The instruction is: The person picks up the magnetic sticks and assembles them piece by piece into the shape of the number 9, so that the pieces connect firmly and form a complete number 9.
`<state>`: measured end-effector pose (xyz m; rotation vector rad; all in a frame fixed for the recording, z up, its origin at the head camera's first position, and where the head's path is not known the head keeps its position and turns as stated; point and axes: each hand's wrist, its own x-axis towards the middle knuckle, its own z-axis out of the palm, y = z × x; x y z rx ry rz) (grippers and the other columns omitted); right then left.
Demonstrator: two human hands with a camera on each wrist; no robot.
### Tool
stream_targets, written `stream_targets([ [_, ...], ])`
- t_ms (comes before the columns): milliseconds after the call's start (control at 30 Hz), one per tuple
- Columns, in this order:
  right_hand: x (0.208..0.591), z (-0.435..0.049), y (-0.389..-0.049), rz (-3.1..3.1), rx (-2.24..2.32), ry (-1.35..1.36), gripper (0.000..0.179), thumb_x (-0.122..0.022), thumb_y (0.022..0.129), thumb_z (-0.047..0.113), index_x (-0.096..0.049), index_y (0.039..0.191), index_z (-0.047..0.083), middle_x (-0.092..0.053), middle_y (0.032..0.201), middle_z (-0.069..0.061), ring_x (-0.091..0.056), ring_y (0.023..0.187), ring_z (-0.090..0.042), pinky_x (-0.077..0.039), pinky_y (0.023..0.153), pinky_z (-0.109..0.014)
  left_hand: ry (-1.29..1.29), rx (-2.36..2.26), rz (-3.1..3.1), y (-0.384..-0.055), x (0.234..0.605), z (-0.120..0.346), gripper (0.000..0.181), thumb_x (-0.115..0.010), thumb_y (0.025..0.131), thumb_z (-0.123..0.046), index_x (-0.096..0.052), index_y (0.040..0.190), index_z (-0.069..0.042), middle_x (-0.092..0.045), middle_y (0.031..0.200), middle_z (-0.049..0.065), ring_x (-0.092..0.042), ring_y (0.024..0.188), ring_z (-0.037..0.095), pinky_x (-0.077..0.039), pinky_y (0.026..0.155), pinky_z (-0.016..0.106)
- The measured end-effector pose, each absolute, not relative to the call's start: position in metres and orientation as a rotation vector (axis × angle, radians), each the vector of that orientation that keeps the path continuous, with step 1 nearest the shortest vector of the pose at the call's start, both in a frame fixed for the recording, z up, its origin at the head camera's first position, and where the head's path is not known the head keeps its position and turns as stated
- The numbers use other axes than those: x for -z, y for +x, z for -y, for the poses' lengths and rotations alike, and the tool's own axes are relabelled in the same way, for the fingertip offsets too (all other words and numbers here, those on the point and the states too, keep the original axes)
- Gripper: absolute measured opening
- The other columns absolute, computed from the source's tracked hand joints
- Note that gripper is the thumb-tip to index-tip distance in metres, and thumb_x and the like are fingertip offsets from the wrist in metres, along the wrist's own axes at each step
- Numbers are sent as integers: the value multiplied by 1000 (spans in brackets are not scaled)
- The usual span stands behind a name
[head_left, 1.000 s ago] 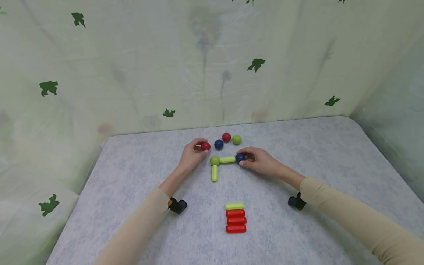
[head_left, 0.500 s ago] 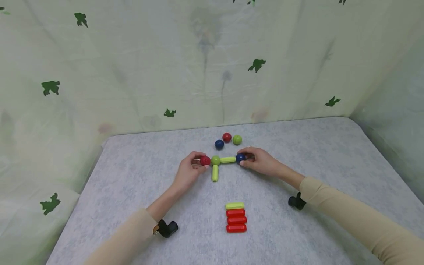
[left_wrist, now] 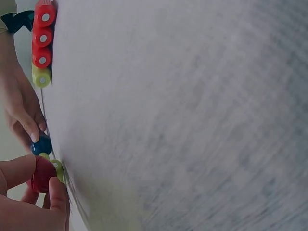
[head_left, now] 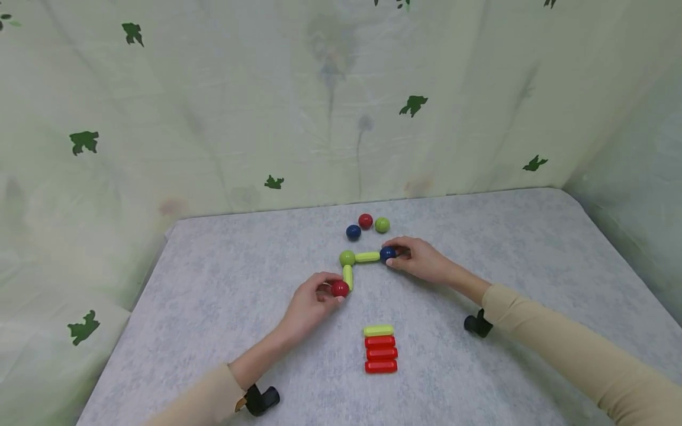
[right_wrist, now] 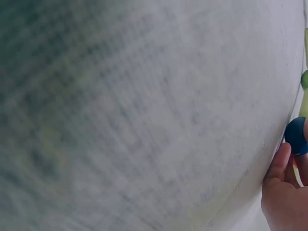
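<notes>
My left hand (head_left: 311,305) pinches a red ball (head_left: 340,289) between thumb and fingers, right at the near end of a yellow-green rod (head_left: 348,277). That rod runs toward me from a green ball (head_left: 347,258). A second yellow-green rod (head_left: 367,257) goes rightward from the same ball to a blue ball (head_left: 388,254), so the pieces form a corner. My right hand (head_left: 418,260) grips the blue ball between thumb and fingers. In the left wrist view the red ball (left_wrist: 43,174) partly hides the rod's end; in the right wrist view the blue ball (right_wrist: 296,136) shows at the fingertips.
Behind the corner lie a loose blue ball (head_left: 353,232), a red ball (head_left: 365,221) and a green ball (head_left: 382,225). Nearer me, a yellow-green rod (head_left: 379,330) lies in a stack with red rods (head_left: 380,354). A leaf-patterned cloth (head_left: 341,118) hangs behind the table (head_left: 479,236).
My left hand has carried the red ball toward me, from beside the loose blue ball, past the green ball's left side, to the near rod's end. My right hand keeps holding the blue ball.
</notes>
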<state>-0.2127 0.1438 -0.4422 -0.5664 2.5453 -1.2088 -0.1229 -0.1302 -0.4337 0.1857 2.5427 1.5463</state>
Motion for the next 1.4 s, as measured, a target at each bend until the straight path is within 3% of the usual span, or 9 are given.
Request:
stream_targets([
  [833, 432, -143, -218, -2551, 1154, -568, 48, -71, 92, 21, -57, 135, 6, -61, 125, -11, -59, 109, -25, -49, 92, -41, 125, -1531, -2523, -114, 443, 131, 34, -76, 84, -6, -63, 115, -12, -62, 101, 3, -57, 88, 20, -52, 75, 29],
  [1100, 418, -136, -197, -2636, 1280, -589, 34, -66, 95, 15, -63, 128, 7, -61, 125, -6, -58, 110, -23, -51, 89, -39, 123, -1544, -2502, -112, 444, 131, 34, -75, 85, -6, -61, 116, -12, -61, 102, 4, -57, 87, 21, -52, 75, 29],
  [1400, 423, -117, -170, -2522, 1366, -777, 32, -64, 96, 12, -63, 128, 8, -65, 122, -6, -60, 102, -15, -51, 89, -35, 151, -1551, -2503, -113, 443, 128, 33, -75, 86, -8, -62, 116, -12, -61, 101, 3, -57, 88, 20, -52, 75, 29],
])
